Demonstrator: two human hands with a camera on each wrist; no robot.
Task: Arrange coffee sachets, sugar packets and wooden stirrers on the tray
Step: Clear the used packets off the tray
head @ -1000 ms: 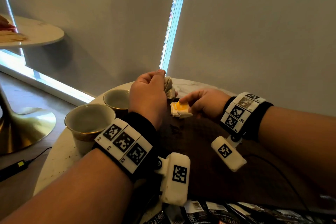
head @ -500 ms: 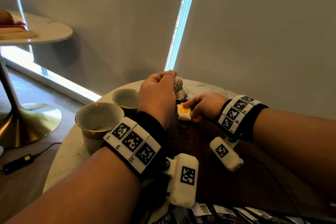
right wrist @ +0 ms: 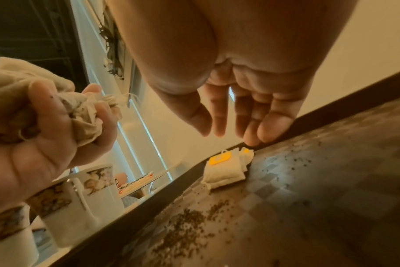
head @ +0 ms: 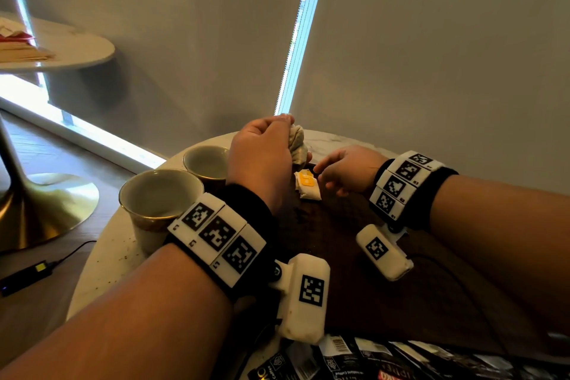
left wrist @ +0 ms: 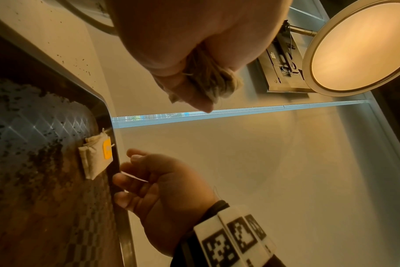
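Sachets [head: 306,185] flat on tray [head: 354,256], long axis along its far rim; right fingers [right wrist: 251,115] loose, empty.

— What colours are the sachets [head: 307,187]?
— Cream, with an orange label. They lie on a dark brown tray [head: 364,287] with a checkered pattern.
— And the cups [right wrist: 80,195]?
— White, with brown floral bands. The desk [head: 105,259] is pale marble.

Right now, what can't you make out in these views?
- Bundle in the left hand: crumpled bags, count hidden by the fingers, all views.
- Orange tag on the stacked bags: print too small.
- Dark sachets: cut off by the head view's bottom edge.
- Stirrers, sugar packets: none visible.
- Tray: near part hidden by the arms.
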